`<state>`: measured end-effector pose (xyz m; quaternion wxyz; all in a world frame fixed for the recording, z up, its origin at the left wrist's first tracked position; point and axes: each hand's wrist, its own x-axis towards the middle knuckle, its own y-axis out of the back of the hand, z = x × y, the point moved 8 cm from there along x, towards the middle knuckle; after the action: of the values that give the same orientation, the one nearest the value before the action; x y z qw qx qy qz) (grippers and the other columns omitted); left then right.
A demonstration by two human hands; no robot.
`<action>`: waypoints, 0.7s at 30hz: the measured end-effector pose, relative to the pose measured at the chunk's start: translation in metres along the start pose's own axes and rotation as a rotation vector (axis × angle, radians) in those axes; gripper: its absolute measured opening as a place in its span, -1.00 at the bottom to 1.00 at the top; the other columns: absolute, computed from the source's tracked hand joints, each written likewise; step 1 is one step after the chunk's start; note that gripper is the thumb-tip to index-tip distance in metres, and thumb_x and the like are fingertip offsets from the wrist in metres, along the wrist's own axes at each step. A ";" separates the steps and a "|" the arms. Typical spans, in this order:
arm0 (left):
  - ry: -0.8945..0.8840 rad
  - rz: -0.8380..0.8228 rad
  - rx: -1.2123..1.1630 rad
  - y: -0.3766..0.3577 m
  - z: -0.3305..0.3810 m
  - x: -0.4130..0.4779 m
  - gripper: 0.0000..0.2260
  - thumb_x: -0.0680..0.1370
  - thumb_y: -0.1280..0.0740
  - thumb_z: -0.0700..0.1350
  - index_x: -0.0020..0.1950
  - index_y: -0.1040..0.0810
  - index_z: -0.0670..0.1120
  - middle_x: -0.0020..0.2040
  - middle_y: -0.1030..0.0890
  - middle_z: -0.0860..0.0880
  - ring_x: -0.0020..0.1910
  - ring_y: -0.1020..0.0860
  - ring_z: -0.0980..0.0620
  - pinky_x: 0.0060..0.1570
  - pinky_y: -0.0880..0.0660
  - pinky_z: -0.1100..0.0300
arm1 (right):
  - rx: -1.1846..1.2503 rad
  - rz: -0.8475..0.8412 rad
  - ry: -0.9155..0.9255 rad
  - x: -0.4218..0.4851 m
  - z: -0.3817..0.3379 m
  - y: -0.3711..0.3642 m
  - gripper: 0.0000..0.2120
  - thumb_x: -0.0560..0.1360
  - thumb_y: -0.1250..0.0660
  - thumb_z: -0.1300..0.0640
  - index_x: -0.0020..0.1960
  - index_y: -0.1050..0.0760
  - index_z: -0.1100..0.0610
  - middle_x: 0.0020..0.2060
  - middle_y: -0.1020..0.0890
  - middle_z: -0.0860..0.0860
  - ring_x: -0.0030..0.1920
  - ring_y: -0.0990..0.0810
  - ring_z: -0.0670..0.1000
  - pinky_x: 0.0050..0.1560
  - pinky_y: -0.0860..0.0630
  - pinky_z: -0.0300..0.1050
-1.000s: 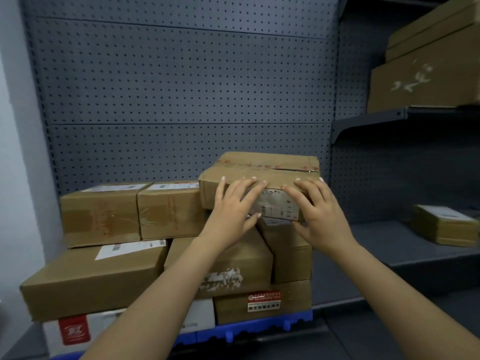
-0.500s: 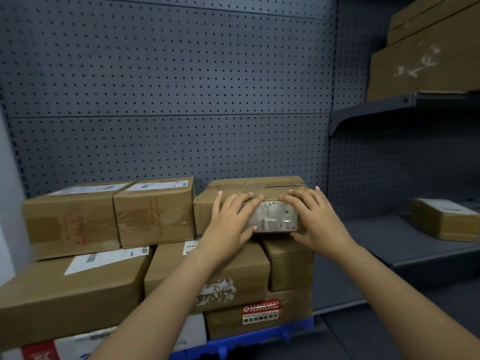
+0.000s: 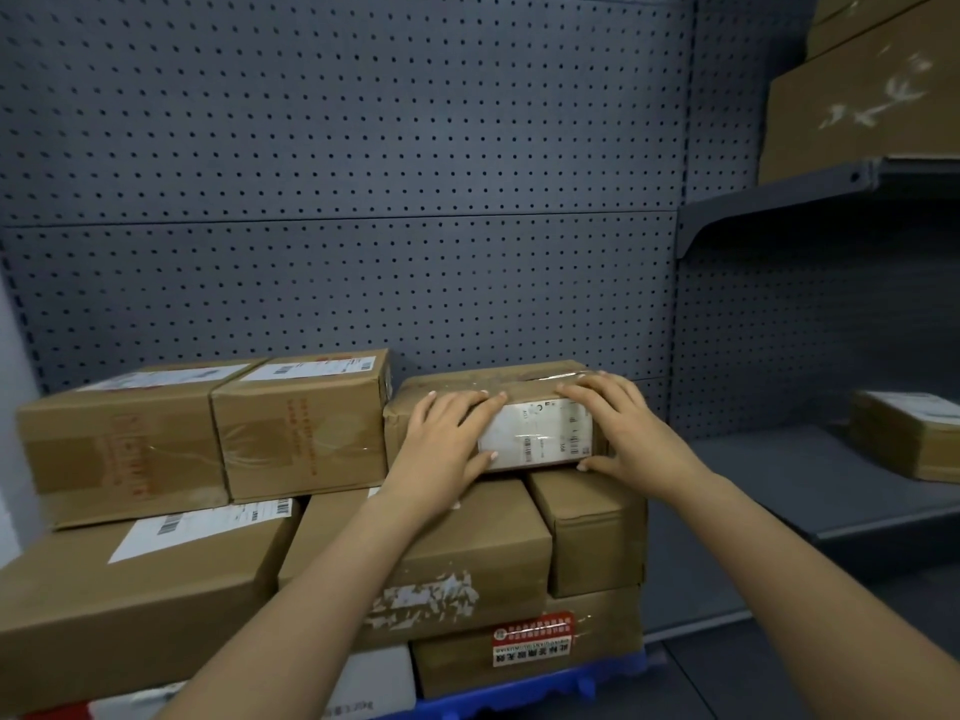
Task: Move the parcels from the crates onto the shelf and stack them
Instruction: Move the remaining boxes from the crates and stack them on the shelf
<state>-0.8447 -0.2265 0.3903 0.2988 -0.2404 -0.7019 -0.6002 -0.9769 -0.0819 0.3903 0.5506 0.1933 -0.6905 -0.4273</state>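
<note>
Label (image 3: 540, 433) print blurred, illegible; far-R shelf parcel (image 3: 906, 433) + top-R boxes (image 3: 862, 96) edge-cropped.

We see a dark grey perforated back panel (image 3: 337, 148) filling most of the view. Its small holes run in even rows, and a horizontal seam crosses it about halfway up. To the right, past a vertical upright, a second perforated panel (image 3: 753, 330) lies in deeper shadow. At the far left edge we make out a strip of pale wall (image 3: 8, 433). Low on the right lies dark floor (image 3: 717, 678).
</note>
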 end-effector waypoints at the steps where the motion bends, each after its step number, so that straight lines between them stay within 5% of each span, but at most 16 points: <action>1: 0.000 0.002 0.003 -0.001 0.000 0.000 -0.42 0.54 -0.32 0.03 0.52 -0.20 0.06 0.39 -0.38 0.02 0.38 -0.29 0.02 0.45 0.01 0.00 | 0.005 -0.004 -0.015 0.001 0.002 -0.002 -0.12 0.35 -0.54 0.03 0.51 -0.10 -0.15 0.46 -0.14 -0.12 0.49 0.04 -0.04 0.23 -0.43 -0.02; 7: 0.011 -0.015 0.042 -0.011 -0.002 0.004 -0.41 0.54 -0.32 0.03 0.53 -0.19 0.06 0.40 -0.36 0.03 0.39 -0.28 0.02 0.46 0.05 -0.04 | 0.017 -0.004 -0.108 0.007 0.008 -0.009 -0.22 0.44 -0.46 0.07 0.51 -0.11 -0.14 0.51 -0.05 -0.05 0.51 0.11 -0.01 0.28 -0.41 0.12; 21: 0.063 -0.073 0.084 -0.021 -0.009 0.006 -0.42 0.58 -0.27 0.02 0.55 -0.10 0.11 0.46 -0.28 0.05 0.44 -0.20 0.04 0.47 0.13 -0.10 | -0.017 -0.001 -0.205 0.015 0.000 -0.024 -0.28 0.49 -0.41 0.07 0.52 -0.11 -0.08 0.51 -0.10 0.05 0.52 0.10 0.09 0.30 -0.38 0.08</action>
<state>-0.8623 -0.2388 0.3807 0.3086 -0.1827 -0.7250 -0.5879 -0.9872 -0.1066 0.3800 0.4785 0.1442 -0.7394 -0.4512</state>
